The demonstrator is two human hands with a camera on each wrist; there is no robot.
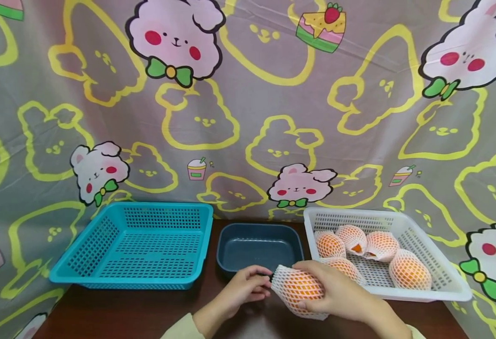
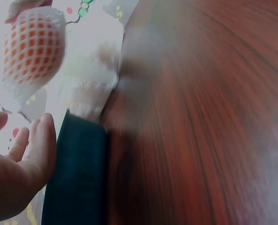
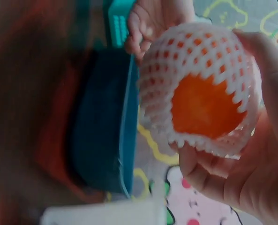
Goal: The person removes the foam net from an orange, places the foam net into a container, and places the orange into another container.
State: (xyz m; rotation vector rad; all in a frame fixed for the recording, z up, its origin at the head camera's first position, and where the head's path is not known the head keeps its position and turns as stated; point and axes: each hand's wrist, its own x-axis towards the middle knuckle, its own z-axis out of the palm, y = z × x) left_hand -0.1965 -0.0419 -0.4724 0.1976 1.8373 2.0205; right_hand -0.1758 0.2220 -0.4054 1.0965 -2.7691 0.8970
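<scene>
An orange fruit in a white foam net [image 1: 302,288] is gripped by my right hand [image 1: 337,289], its fingers and thumb curled round it in front of the dark blue tub. In the right wrist view bare orange skin of the fruit [image 3: 204,105] shows through the open end of the net. My left hand [image 1: 250,287] is just left of the fruit, fingers loosely bent with nothing in them. In the left wrist view a gap lies between that hand [image 2: 24,168] and the netted fruit [image 2: 35,47].
A white basket [image 1: 421,295] at the right holds several netted fruits [image 1: 409,270]. The dark blue tub [image 1: 258,252] stands in the middle, against the patterned cloth [image 1: 239,117]. To the left is a teal basket [image 1: 159,245]. All stand on a dark brown table [image 1: 146,310].
</scene>
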